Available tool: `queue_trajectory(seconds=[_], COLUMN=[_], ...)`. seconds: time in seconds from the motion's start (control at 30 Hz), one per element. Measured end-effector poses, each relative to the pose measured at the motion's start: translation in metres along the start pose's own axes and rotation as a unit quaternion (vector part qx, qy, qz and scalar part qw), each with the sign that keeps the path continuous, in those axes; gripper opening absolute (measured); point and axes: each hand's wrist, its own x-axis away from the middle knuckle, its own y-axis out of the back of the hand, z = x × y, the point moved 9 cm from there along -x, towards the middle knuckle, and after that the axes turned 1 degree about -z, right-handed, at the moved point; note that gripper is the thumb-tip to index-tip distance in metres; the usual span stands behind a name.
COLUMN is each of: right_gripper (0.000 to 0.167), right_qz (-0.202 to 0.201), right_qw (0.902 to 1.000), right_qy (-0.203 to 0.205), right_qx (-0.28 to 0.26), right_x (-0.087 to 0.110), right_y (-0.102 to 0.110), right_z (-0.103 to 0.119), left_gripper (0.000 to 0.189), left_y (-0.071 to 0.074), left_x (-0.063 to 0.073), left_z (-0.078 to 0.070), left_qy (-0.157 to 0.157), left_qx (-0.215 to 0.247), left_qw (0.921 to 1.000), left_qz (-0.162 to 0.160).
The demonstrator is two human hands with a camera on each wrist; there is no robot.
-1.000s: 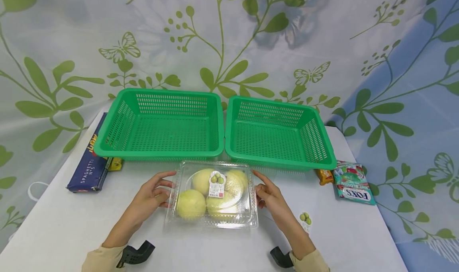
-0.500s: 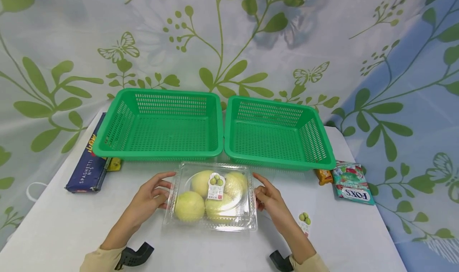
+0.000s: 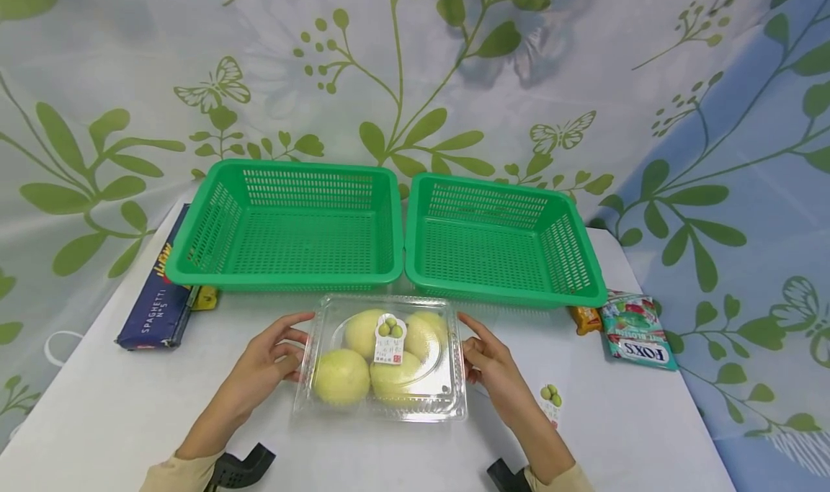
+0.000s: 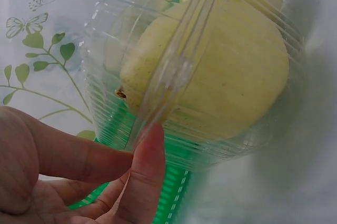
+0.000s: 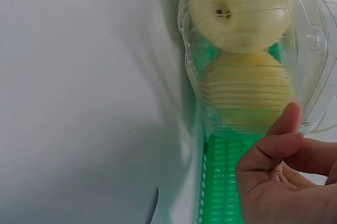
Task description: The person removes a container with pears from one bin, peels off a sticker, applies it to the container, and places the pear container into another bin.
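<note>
A clear plastic clamshell box [image 3: 421,398] of several round, pale yellow fruits [image 3: 341,377] is in the middle of the head view, close in front of the baskets. On its lid is a white label [image 3: 389,341] with printed green fruits. My left hand [image 3: 269,355] pinches the box's left rim; thumb and index finger meet at the seam in the left wrist view. At the right rim, my right hand [image 3: 489,362] grips the edge between thumb and a bent index finger. The fruits show through the ribbed sides in both wrist views.
Two green plastic baskets, left [image 3: 285,276] and right [image 3: 506,290], stand side by side behind the box. A blue spaghetti pack [image 3: 155,305] and a yellow item [image 3: 205,297] lie left. To the right are an orange packet [image 3: 586,320], a FOX'S bag [image 3: 638,330] and a loose label [image 3: 550,403].
The box has come slightly nearer the body and tipped a little, so the glare on its lid has faded. Both hands keep hold of its sides.
</note>
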Motion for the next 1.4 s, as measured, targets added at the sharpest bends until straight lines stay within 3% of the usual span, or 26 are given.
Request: queue_trajectory(seconds=[0.37, 1.07, 1.23, 1.4], right_gripper=[0.053, 0.056, 0.056, 0.055], right_qz=[-0.02, -0.006, -0.009, -0.012], right_qw=[0.9993, 0.9974, 0.9974, 0.9976], right_qy=[0.0, -0.015, -0.008, -0.003], right_qx=[-0.031, -0.07, -0.071, -0.069], right_x=[0.01, 0.016, 0.019, 0.023], right_y=[0.001, 0.001, 0.003, 0.005], right_z=[0.012, 0.017, 0.02, 0.025], left_gripper=[0.071, 0.062, 0.063, 0.064], left_y=[0.002, 0.002, 0.0, -0.001], left_x=[0.002, 0.005, 0.006, 0.007], left_z=[-0.006, -0.012, -0.016, -0.021], left_qy=[-0.014, -0.047, -0.07, -0.101], left_qx=[0.025, 0.081, 0.106, 0.152], left_qw=[0.9996, 0.9949, 0.9898, 0.9785], left_qz=[0.0, 0.039, 0.065, 0.097])
